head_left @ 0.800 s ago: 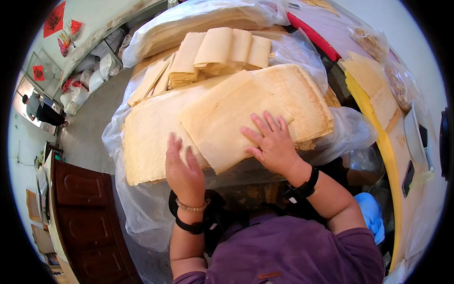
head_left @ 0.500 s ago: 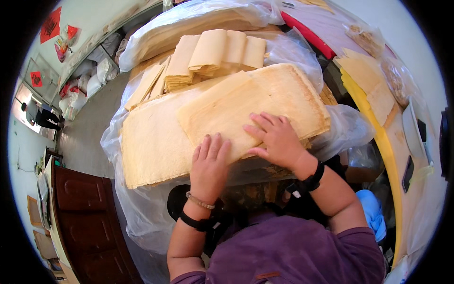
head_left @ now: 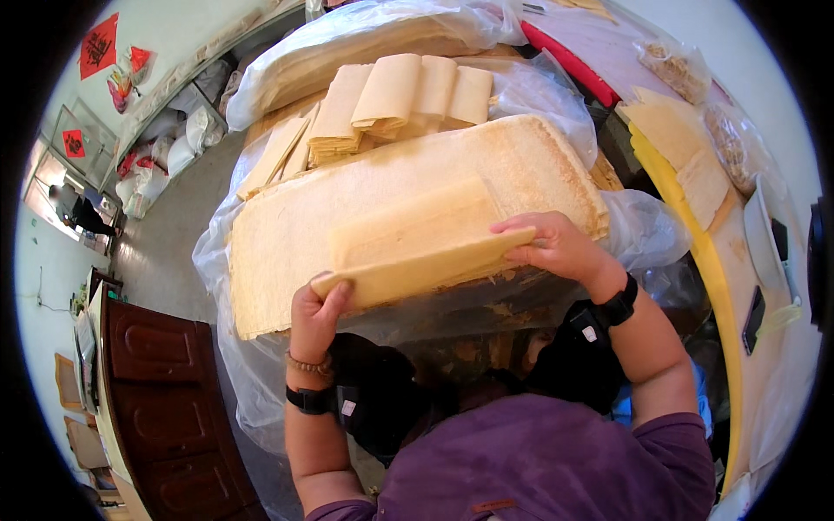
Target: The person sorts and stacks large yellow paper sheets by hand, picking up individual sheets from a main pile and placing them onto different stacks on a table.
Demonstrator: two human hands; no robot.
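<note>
A thin, pale-yellow sheet (head_left: 426, 263), which looks like tofu skin, lies on a broad stack of similar sheets (head_left: 274, 252). Its near edge is folded over into a strip. My left hand (head_left: 318, 311) is closed on the strip's left end, thumb on top and fingers beneath. At the other end, my right hand (head_left: 549, 247) pinches the strip between thumb and fingers. The far part of the sheet still rests flat on the stack. Beyond the stack sit several folded sheets (head_left: 382, 95) in a pile.
Clear plastic (head_left: 239, 369) hangs around the stack. Farther back is another plastic-covered stack (head_left: 347, 65). On the right, a table with a yellow edge (head_left: 678, 208) carries loose sheet pieces, filled bags and a phone (head_left: 752, 321). A brown cabinet (head_left: 156, 347) stands at left; a person (head_left: 82, 211) is far off.
My hands went from lying flat on the sheet to gripping the ends of its near edge, now folded over. They have moved farther apart, and the sheet covers less of the stack.
</note>
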